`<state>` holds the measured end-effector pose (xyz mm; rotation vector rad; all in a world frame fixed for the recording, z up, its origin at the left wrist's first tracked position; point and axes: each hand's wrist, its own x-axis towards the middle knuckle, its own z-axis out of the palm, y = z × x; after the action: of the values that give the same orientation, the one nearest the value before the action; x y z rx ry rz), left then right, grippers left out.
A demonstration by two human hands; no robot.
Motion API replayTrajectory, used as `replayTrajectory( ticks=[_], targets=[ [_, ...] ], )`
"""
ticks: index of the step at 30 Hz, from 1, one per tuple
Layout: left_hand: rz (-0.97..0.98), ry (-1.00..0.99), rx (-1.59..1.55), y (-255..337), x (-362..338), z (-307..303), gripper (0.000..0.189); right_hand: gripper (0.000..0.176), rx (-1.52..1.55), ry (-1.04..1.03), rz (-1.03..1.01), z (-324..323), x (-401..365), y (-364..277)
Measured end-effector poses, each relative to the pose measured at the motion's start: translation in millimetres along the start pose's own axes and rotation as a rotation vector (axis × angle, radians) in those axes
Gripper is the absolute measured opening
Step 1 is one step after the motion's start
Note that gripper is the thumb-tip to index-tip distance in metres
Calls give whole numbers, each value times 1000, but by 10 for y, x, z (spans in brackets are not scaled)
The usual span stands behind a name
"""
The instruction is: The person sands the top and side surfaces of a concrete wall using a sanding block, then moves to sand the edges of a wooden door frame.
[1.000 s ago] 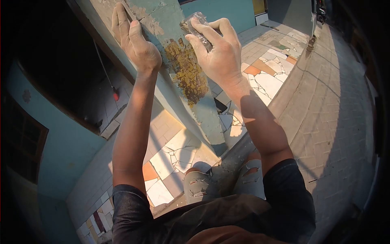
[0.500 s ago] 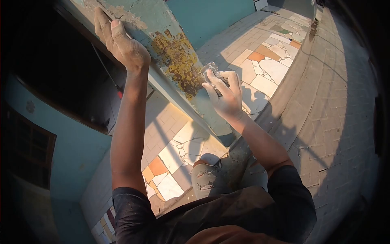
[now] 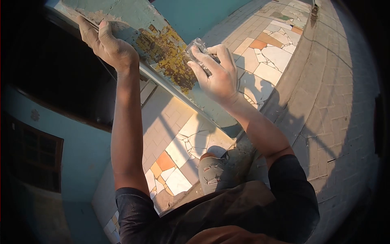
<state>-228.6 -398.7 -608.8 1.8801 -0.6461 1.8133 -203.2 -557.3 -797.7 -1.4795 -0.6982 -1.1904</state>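
A pale green pillar with peeling paint runs diagonally in front of me. Its face carries a rough yellow-brown patch. At the pillar's left edge my left hand rests with its fingers stretched and the thumb apart, holding nothing. My right hand, dusty and pale, has its fingers wrapped round a greyish block in crinkled clear wrapping. That block lies against the pillar's right side, beside the patch; its underside is hidden.
Tiled floor with broken-stone pieces lies beyond the pillar, and more tiles are below it. A dark opening is at the left, near a teal wall with a wooden-framed window. Grey paving runs along the right.
The pillar and both hands appear further left and slightly higher or lower as the view shifts. My right hand and the block sit a little higher beside the patch.
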Motion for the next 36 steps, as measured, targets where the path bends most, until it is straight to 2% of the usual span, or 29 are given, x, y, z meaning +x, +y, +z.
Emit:
replayTrajectory(
  ticks=[2, 3, 5, 7, 10, 11, 14, 16, 19, 22, 24, 25, 28, 31, 34, 36],
  targets=[
    [-14, -8, -49, -45, 5, 1, 64, 37, -22, 111, -68, 97, 566, -146],
    [-26, -11, -90, -62, 3, -8, 64, 37, -19, 110, -64, 100, 521, -140],
    [-22, 2, -86, -72, -10, -12, 65, 37, 6, 125, -29, 139, 286, -114],
    [-13, 0, -93, -87, 14, -3, 65, 38, 8, 39, 53, 38, -495, 33],
    [77, -29, -10, -54, 2, -26, 66, 38, 13, 5, 87, -27, -596, -17],
    [33, -19, -29, 32, 10, -4, 64, 36, 37, 77, 20, 51, -331, -35],
    [-31, -6, -67, 21, -18, -3, 61, 36, 0, 98, -73, 104, 412, -146],
    [-32, -13, -91, -58, 13, -1, 60, 37, 17, 99, -51, 93, 118, -56],
    [67, -22, -67, -128, -14, -43, 57, 40, 18, 18, 43, 21, -940, 69],
    [35, 1, -149, -86, -13, -32, 53, 43, 48, 16, 8, 44, -667, -141],
    [54, -18, -135, -127, -37, -24, 53, 40, 82, 149, -108, 266, 36, -298],
    [47, -16, -137, -134, -39, -17, 53, 39, 82, 158, -98, 294, 346, -460],
    [58, -37, -44, -95, -25, -41, 61, 40, -46, 156, -156, 232, 306, -497],
    [29, -47, -33, -81, 3, -82, 69, 41, 56, 44, -72, 201, -879, -227],
    [-3, -56, -58, -110, -49, -91, 74, 40, 87, 22, -61, 220, -767, -339],
    [-127, -62, -130, -101, -95, -77, 80, 43, 97, 97, -142, 320, 58, -504]
  ],
)
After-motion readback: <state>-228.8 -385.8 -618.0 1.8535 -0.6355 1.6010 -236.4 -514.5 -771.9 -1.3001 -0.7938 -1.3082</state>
